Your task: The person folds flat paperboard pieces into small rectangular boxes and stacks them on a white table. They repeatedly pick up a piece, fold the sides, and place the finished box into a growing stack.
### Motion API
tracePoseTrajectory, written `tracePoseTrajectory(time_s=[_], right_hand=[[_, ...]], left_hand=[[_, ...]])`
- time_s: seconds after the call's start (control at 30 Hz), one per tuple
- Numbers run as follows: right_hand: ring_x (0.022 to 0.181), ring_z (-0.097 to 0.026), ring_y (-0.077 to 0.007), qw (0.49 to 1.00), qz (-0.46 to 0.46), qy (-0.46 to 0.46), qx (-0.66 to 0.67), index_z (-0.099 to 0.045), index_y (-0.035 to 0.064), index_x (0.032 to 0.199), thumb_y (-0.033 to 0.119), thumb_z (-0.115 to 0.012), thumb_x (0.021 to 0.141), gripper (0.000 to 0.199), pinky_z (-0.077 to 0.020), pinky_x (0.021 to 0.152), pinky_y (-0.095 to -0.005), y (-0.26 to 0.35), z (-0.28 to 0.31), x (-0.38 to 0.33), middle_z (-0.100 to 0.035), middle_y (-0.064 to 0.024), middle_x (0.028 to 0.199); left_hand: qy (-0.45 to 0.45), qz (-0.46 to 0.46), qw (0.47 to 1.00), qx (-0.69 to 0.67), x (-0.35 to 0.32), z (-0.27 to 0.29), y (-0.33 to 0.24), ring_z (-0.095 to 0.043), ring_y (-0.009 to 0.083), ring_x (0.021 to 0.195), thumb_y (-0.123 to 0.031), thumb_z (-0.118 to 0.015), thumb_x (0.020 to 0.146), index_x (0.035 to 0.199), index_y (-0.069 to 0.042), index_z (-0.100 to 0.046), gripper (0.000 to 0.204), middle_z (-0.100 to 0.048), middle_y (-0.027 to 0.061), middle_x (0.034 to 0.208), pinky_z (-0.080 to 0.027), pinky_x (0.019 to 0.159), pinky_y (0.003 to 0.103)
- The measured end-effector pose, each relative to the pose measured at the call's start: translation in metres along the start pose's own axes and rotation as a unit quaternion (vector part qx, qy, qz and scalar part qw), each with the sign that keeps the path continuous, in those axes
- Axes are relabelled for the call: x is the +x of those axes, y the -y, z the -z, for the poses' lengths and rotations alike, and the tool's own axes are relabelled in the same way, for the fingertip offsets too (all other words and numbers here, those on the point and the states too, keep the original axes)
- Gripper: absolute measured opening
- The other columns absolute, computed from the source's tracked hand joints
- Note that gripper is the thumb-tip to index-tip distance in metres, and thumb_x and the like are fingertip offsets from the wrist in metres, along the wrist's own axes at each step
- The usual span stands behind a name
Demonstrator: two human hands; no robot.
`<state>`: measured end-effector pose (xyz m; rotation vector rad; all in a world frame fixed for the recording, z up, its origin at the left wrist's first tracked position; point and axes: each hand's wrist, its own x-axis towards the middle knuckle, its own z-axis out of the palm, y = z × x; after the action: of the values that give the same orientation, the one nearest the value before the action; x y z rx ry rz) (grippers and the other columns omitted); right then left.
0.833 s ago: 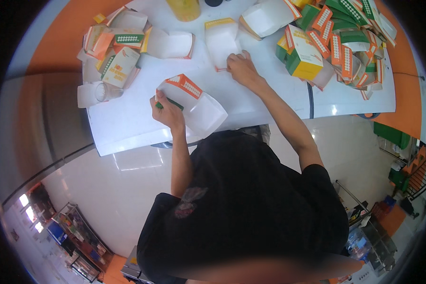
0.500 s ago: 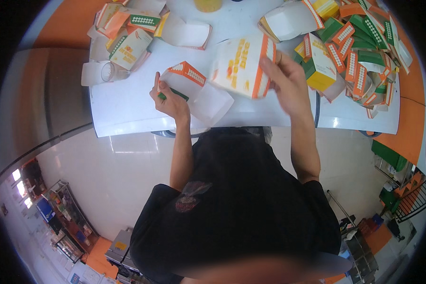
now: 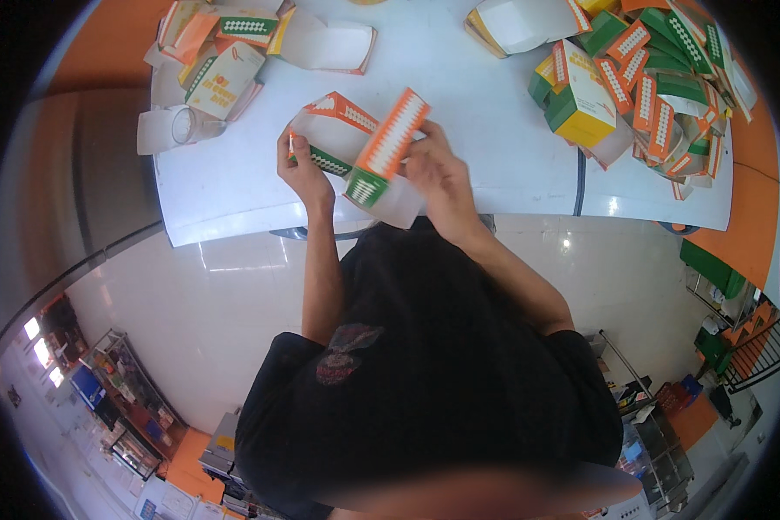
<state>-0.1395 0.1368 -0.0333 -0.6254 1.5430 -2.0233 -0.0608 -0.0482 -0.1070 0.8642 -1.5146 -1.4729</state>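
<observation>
My left hand (image 3: 307, 173) is closed on the left wall of an open cardboard food box (image 3: 331, 133), thumb inside. The box has orange and green sides with white patterns and a plain white inside. A second box (image 3: 393, 137), held by my right hand (image 3: 440, 170), is tilted on its side with an orange strip and a green corner showing. It overlaps the right part of the first box; whether the two touch I cannot tell. My right fingers are pinched at its right edge, slightly blurred.
Open and folded boxes (image 3: 225, 80) lie at the table's far left, beside a clear glass (image 3: 186, 126) on its side. Another open box (image 3: 325, 45) lies behind my left hand. A large heap of boxes (image 3: 654, 95) covers the right side. The white table's (image 3: 511, 186) near edge is by my body.
My right hand has moved left with its box, turning it from its printed white face to its orange and green side. My left hand still grips the open box.
</observation>
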Motion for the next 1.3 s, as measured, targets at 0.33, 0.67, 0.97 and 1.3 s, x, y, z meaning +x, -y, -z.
tracePoseTrajectory(time_s=[0.33,0.67,0.97,1.3], right_hand=[[0.142,-0.044,-0.0351,0.741,0.180,0.301,-0.573,-0.048,0.0147,0.152,0.022,-0.058,0.096,0.057,-0.0233,0.118,-0.0688,-0.047,0.005,-0.029,-0.048,-0.0117,0.153],[0.147,-0.041,-0.0346,0.714,0.249,0.281,-0.591,-0.036,0.0069,0.157,0.014,-0.053,0.098,0.062,-0.0265,0.117,-0.0687,-0.012,0.021,-0.026,-0.047,-0.0105,0.157],[0.152,-0.030,-0.0385,0.734,0.053,0.339,-0.586,-0.028,0.0059,0.160,0.046,-0.055,0.100,0.077,-0.0242,0.113,-0.0739,-0.078,0.017,-0.035,-0.038,-0.0129,0.163],[0.150,-0.035,-0.0331,0.707,-0.042,0.368,-0.603,-0.035,0.0090,0.156,0.055,-0.067,0.091,0.085,-0.0259,0.115,-0.0643,-0.082,0.012,-0.017,-0.040,-0.0163,0.161]], left_hand=[[0.013,0.050,0.999,0.002,0.003,-0.004,0.012,-0.062,0.0126,0.087,-0.037,-0.067,0.102,0.115,0.004,-0.067,0.043,-0.069,0.0083,0.101,-0.051,0.078,0.028],[-0.022,0.071,0.996,0.046,0.003,-0.015,-0.002,-0.061,0.0111,0.084,-0.031,-0.069,0.101,0.113,0.005,-0.069,0.037,-0.070,0.0070,0.093,-0.051,0.074,0.026],[-0.016,0.055,0.998,0.034,-0.001,-0.020,0.003,-0.063,0.0131,0.090,-0.027,-0.074,0.097,0.111,0.003,-0.071,0.034,-0.071,0.0079,0.096,-0.051,0.081,0.028],[0.238,-0.119,0.962,-0.059,0.003,-0.003,-0.004,-0.045,0.0330,0.135,-0.074,-0.065,0.086,0.152,-0.007,-0.042,0.097,-0.040,0.0188,0.151,-0.039,0.113,0.046]])
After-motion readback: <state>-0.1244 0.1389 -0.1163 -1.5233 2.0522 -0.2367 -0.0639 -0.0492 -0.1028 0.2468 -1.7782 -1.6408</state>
